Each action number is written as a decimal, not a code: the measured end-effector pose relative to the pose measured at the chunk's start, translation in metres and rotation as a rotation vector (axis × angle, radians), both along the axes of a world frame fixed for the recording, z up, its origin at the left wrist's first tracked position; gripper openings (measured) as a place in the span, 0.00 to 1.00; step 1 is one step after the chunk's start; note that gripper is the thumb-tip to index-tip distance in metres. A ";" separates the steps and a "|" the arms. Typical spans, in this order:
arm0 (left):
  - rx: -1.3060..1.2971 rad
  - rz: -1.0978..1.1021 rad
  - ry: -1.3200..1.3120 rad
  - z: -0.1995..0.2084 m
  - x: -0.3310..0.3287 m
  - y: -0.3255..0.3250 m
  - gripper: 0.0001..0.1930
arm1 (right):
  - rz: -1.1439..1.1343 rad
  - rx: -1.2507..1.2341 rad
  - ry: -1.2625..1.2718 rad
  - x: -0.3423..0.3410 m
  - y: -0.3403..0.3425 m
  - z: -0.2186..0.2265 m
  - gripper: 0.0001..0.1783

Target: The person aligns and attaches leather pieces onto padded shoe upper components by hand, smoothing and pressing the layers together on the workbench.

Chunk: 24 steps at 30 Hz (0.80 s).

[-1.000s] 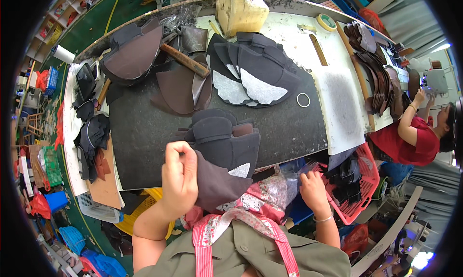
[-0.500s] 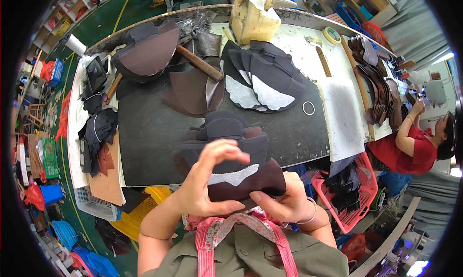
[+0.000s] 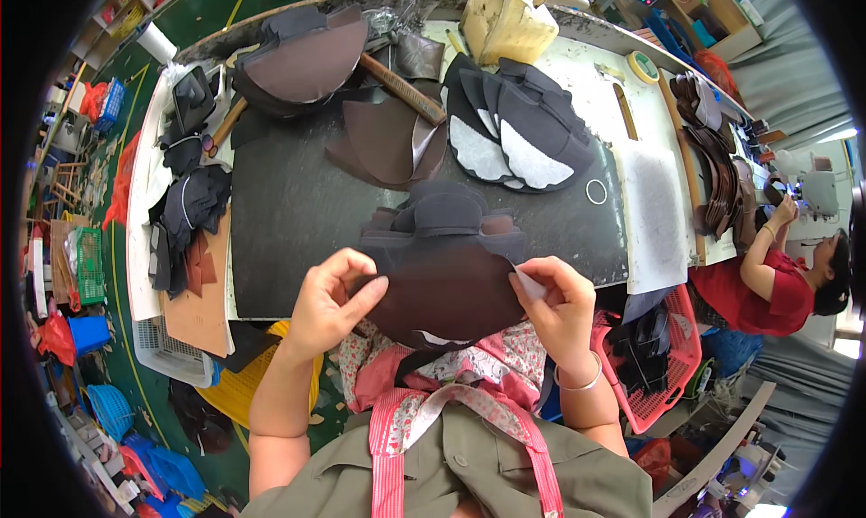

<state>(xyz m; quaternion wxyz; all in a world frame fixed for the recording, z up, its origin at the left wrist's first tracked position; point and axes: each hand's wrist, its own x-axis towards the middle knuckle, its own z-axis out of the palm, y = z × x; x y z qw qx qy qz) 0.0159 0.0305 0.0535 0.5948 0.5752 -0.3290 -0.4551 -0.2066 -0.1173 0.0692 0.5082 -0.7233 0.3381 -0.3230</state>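
Note:
A dark brown leather piece (image 3: pixel 442 288) with a curved lower edge spans the space between my hands, at the table's near edge. My right hand (image 3: pixel 557 306) pinches its right corner, where a pale underside folds up. At its left edge my left hand (image 3: pixel 336 306) is closed, thumb and fingers on the margin. Under the leather lies a stack of black shaped pieces (image 3: pixel 442 216), their far ends showing. A sliver of white lining peeks out below the leather's lower edge.
Beyond lie more brown leather pieces (image 3: pixel 386 139), a wooden-handled hammer (image 3: pixel 403 89) and fanned black pieces with white lining (image 3: pixel 523 130). A white ring (image 3: pixel 596 192) rests on the black mat (image 3: pixel 280 238). A pink basket (image 3: pixel 681 365) stands at right, near a co-worker in red (image 3: pixel 758 288).
The brown leather, earlier bunched toward my right hand, is now spread over the black pieces, covering most of the white lining. My left hand has moved from a wide curl to the leather's left edge.

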 end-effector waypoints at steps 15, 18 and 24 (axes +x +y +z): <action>0.144 0.133 0.117 -0.009 -0.008 -0.006 0.15 | -0.047 0.262 0.098 -0.008 0.008 -0.024 0.06; 0.135 0.147 0.057 -0.008 -0.009 -0.008 0.13 | -0.034 0.211 0.119 -0.009 0.006 -0.024 0.04; 0.075 0.166 0.041 0.006 -0.012 -0.003 0.14 | -0.003 -0.028 0.119 -0.010 0.008 -0.005 0.04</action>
